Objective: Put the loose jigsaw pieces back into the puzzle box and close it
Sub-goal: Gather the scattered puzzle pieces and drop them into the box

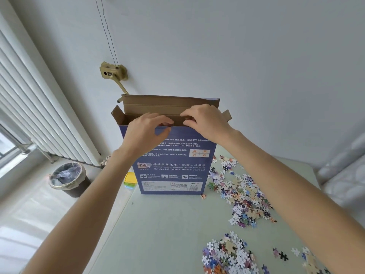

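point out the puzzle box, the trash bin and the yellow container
puzzle box (173,167): head view, on its blue printed front face
trash bin (68,179): head view, on the plastic liner at its open top
yellow container (130,178): head view, on its yellow lid, left of the box

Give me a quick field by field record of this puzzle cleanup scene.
box: blue box upright on table, top flaps open
left hand: left hand at the box's top front edge, fingers curled
right hand: right hand over the opening, fingertips pinched
pieces: loose pieces on table right of box, more near the front
bin: bin on floor, left
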`<action>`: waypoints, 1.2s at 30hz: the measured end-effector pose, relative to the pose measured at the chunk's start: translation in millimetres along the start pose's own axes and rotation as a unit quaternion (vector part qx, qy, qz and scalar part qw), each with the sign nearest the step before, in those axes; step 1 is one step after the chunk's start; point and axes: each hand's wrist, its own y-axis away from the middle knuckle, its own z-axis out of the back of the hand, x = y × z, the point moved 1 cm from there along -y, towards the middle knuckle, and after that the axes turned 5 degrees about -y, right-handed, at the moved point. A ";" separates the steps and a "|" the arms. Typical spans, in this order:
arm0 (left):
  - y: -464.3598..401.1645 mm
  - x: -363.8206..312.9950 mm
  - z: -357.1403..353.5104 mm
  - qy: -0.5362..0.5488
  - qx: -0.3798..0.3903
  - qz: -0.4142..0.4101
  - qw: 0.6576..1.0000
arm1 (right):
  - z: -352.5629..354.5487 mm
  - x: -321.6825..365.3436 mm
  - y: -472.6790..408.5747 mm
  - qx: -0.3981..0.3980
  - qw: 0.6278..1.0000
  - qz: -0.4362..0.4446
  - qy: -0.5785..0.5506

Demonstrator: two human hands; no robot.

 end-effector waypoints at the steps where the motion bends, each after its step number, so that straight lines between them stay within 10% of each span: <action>1: 2.7 -2.8 -0.1 -0.012 -0.026 -0.008 1.000 | 3.0 2.0 5.8 -0.022 1.000 -0.002 -0.009; 9: 72.9 -74.2 -39.9 0.084 -0.116 -0.063 0.988 | -38.5 -4.3 164.9 -0.163 0.978 -0.087 -0.100; 14: 144.8 -120.7 -107.2 0.198 0.157 0.011 0.967 | -104.9 -34.4 287.4 -0.014 0.938 -0.309 -0.154; 19: 212.8 -152.5 -175.4 0.109 0.487 0.063 0.864 | -149.6 -44.7 382.5 0.147 0.863 -0.461 -0.145; 24: 258.9 -172.9 -205.4 0.045 0.571 0.093 0.815 | -180.7 -40.6 415.9 0.242 0.791 -0.555 -0.084; 36: 270.7 -188.1 -213.4 0.094 0.523 0.083 0.843 | -214.1 -26.7 380.3 0.244 0.883 -0.394 -0.077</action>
